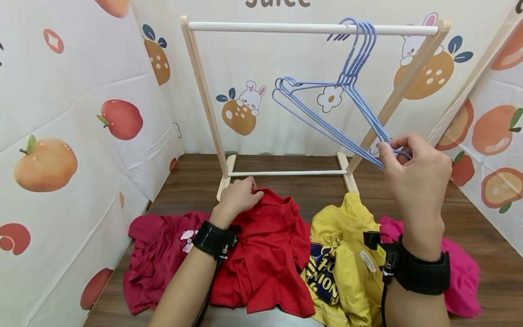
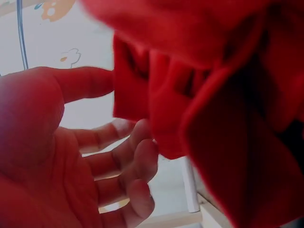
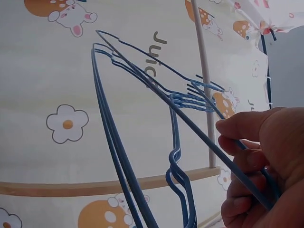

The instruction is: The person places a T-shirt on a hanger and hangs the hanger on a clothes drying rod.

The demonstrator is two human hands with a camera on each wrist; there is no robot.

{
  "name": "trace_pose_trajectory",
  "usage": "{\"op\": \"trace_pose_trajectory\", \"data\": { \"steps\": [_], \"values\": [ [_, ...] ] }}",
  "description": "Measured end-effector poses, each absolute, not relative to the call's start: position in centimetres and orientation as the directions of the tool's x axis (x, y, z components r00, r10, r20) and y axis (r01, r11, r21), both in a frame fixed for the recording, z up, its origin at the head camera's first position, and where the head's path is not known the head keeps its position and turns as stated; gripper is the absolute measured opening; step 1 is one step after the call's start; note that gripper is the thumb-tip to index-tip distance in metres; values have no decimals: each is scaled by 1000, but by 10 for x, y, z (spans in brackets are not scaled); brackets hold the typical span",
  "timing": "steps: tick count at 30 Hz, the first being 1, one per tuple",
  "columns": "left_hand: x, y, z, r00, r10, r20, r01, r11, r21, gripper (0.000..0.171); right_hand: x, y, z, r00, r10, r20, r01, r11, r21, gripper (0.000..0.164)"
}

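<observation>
My left hand (image 1: 239, 195) is at the top edge of a red shirt (image 1: 267, 245) spread on the table, thumb and fingers on either side of its collar cloth. In the left wrist view the thumb and fingertips meet the red fabric, the other fingers bent below. At the right, my right hand (image 1: 422, 175) pinches the lower corner of a blue wire hanger (image 3: 209, 143). That hanger stands a little apart from several similar blue hangers (image 1: 354, 75) hooked over the rack's rail.
A wooden rack (image 1: 204, 91) with a white top rail (image 1: 265, 27) stands at the back. On the table (image 1: 188, 181) lie a dark pink shirt (image 1: 155, 259) at left, a yellow shirt (image 1: 351, 281) and a bright pink garment (image 1: 461, 277) at right. Printed cloth walls enclose the area.
</observation>
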State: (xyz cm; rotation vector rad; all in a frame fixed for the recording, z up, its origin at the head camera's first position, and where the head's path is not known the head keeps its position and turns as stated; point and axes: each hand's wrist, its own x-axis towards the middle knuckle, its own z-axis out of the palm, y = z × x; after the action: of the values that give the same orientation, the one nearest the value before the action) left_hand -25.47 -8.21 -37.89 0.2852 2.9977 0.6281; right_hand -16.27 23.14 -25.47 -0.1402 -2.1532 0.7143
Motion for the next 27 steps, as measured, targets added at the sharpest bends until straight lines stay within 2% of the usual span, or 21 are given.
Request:
{"op": "trace_pose_trajectory", "data": {
  "steps": [8,15,21,27],
  "values": [
    [-254,-82,-385,-992,120,-29,101,927,362,17,-158,231,-252,-596,330,732,-220,809,-545,33],
    [-254,-83,-382,-991,125,40,130,915,382,15,-155,231,-251,-564,323,760,-298,778,-552,33],
    [-250,-81,-368,-968,121,220,222,823,523,17,-151,232,-247,-573,286,768,-417,705,-574,28],
    [-242,-83,-345,-942,46,332,283,641,714,20,-149,237,-247,-598,159,785,-623,525,-581,17]
  ]
}}
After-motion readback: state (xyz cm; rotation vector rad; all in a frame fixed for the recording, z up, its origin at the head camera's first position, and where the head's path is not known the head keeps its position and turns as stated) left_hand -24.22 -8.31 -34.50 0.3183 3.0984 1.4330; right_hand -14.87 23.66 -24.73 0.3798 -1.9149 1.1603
